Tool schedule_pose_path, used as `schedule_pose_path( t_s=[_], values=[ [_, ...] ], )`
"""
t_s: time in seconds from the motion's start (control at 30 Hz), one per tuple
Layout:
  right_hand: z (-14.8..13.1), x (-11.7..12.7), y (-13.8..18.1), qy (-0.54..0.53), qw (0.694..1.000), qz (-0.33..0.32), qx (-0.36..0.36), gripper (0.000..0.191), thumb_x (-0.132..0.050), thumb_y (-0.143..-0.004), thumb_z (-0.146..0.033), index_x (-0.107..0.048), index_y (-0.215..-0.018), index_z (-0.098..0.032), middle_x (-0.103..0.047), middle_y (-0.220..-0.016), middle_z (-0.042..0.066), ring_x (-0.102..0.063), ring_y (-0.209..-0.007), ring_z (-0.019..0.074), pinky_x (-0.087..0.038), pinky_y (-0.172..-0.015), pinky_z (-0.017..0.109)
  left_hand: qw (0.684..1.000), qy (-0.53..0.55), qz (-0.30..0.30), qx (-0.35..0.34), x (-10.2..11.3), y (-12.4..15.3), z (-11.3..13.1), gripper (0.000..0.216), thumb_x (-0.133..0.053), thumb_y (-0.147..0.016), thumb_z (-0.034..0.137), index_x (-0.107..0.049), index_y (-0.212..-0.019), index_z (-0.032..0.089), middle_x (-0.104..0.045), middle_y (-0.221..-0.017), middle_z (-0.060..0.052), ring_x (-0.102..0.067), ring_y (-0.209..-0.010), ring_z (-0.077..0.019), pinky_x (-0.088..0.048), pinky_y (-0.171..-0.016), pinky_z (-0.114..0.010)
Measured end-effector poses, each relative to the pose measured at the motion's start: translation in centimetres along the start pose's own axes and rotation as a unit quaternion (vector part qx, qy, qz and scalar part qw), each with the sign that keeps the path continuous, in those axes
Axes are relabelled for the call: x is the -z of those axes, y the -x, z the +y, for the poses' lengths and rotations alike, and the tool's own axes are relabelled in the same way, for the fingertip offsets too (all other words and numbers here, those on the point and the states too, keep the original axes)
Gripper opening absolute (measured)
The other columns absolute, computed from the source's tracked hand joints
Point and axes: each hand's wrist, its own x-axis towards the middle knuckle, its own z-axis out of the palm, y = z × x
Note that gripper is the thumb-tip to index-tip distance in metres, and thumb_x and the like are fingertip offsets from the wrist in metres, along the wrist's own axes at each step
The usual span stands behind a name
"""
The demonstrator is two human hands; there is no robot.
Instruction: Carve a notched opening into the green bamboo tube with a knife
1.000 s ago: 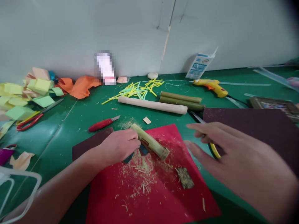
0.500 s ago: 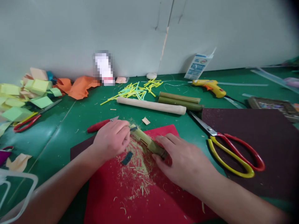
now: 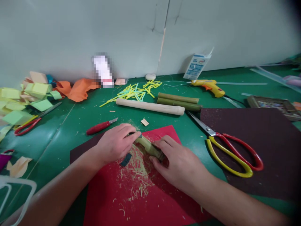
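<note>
A short green bamboo piece (image 3: 149,147) lies slanted on a red sheet (image 3: 145,194) strewn with shavings (image 3: 138,175). My left hand (image 3: 115,146) is closed at the bamboo's upper end, pinching a small dark blade-like thing whose tip shows by my fingers. My right hand (image 3: 181,164) is wrapped round the bamboo's lower end and presses it onto the sheet. A small dark scrap (image 3: 126,159) lies just below my left hand.
Red-handled knife (image 3: 100,126) behind my left hand. Red and yellow scissors (image 3: 231,152) on a dark brown sheet (image 3: 263,141) at right. Wooden rod (image 3: 150,106), two bamboo lengths (image 3: 178,102), cut straws (image 3: 134,91), glue gun (image 3: 208,86), paper pile (image 3: 21,100) and another pair of scissors (image 3: 28,123) at left.
My right hand let go of the red and yellow scissors at right and came over to grip the bamboo's lower end. My left hand shifted up to its upper end.
</note>
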Motion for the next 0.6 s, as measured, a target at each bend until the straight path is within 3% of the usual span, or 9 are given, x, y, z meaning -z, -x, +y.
schedule_pose_path(
  t_s=[0.2, 0.4, 0.6],
  values=[
    [-0.13, -0.01, 0.22, 0.030, 1.000, 0.002, 0.000, 0.025, -0.048, -0.082, -0.035, -0.056, -0.100, -0.021, -0.057, -0.089, 0.003, -0.057, -0.072, 0.0177, -0.037, -0.055, 0.029, 0.999, -0.041, 0.032, 0.013, 0.01, 0.45, -0.09, 0.030, -0.044, -0.088, 0.016, -0.057, -0.114, 0.013, -0.061, -0.090, -0.008, -0.055, -0.081, -0.0181, -0.049, -0.074, -0.033],
    [0.13, -0.28, -0.18, 0.052, 0.999, 0.011, -0.014, 0.014, -0.049, -0.079, -0.031, -0.055, -0.083, -0.019, -0.056, -0.080, 0.002, -0.055, -0.066, 0.0160, -0.034, -0.053, 0.028, 0.991, -0.079, 0.089, 0.063, -0.24, 0.27, 0.27, 0.025, -0.047, -0.086, 0.016, -0.061, -0.107, 0.011, -0.056, -0.079, -0.006, -0.050, -0.072, -0.0158, -0.048, -0.067, -0.031],
    [0.34, -0.63, -0.44, 0.059, 0.997, 0.042, -0.002, 0.012, -0.053, -0.077, -0.032, -0.052, -0.078, -0.019, -0.055, -0.077, 0.001, -0.053, -0.063, 0.0145, -0.031, -0.052, 0.028, 0.994, -0.049, 0.092, 0.044, -0.57, -0.20, 0.52, 0.022, -0.048, -0.089, 0.018, -0.059, -0.106, 0.012, -0.061, -0.095, -0.008, -0.056, -0.085, -0.0166, -0.048, -0.081, -0.033]
  ],
)
